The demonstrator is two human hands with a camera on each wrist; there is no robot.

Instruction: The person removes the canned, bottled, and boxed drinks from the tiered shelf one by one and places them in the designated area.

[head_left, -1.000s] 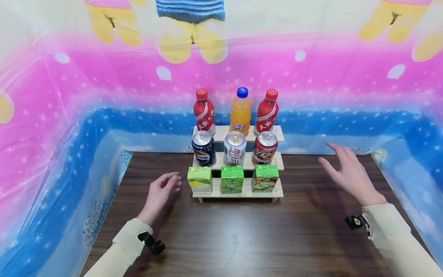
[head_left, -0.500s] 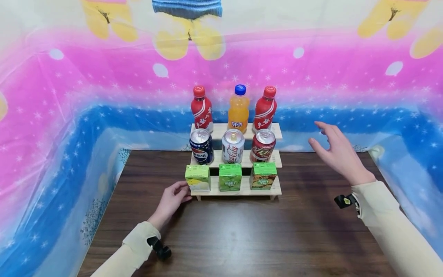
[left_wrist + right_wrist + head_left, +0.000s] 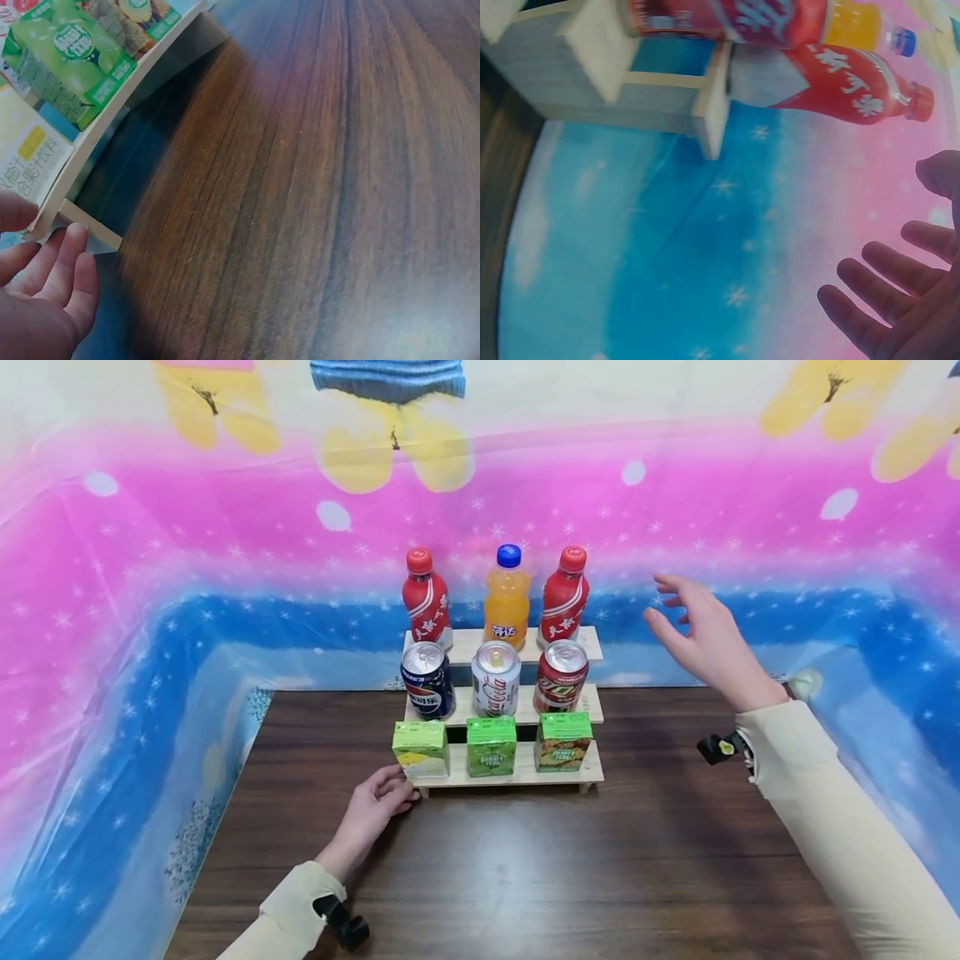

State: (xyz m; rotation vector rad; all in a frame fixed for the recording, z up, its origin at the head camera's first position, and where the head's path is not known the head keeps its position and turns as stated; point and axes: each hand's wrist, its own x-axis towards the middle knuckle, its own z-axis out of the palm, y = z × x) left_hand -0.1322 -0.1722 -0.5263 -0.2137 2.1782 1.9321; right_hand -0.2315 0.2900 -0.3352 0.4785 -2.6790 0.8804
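A three-tier wooden display shelf (image 3: pixel 480 781) stands on the table. My left hand (image 3: pixel 378 802) grips the left front corner of its lowest tier; in the left wrist view the thumb lies above the board and the fingers (image 3: pixel 71 259) curl below it, by a short leg. Right above is a yellow-green juice box (image 3: pixel 422 750). My right hand (image 3: pixel 705 635) is in the air to the right of the top tier, fingers spread and holding nothing. Nearest to it stands a red bottle (image 3: pixel 564 606), which lies sideways across the right wrist view.
The top tier also bears an orange soda bottle (image 3: pixel 507 606) and another red bottle (image 3: pixel 426 602). Dark blue (image 3: pixel 427 685), white (image 3: pixel 496 681) and red (image 3: pixel 561 681) cans fill the middle tier. Two green juice boxes (image 3: pixel 491 750) share the lowest. A printed cloth (image 3: pixel 675 543) hangs behind.
My left hand has moved right to the shelf's lower left corner and taken hold of it. My right hand has moved up and left toward the top tier.
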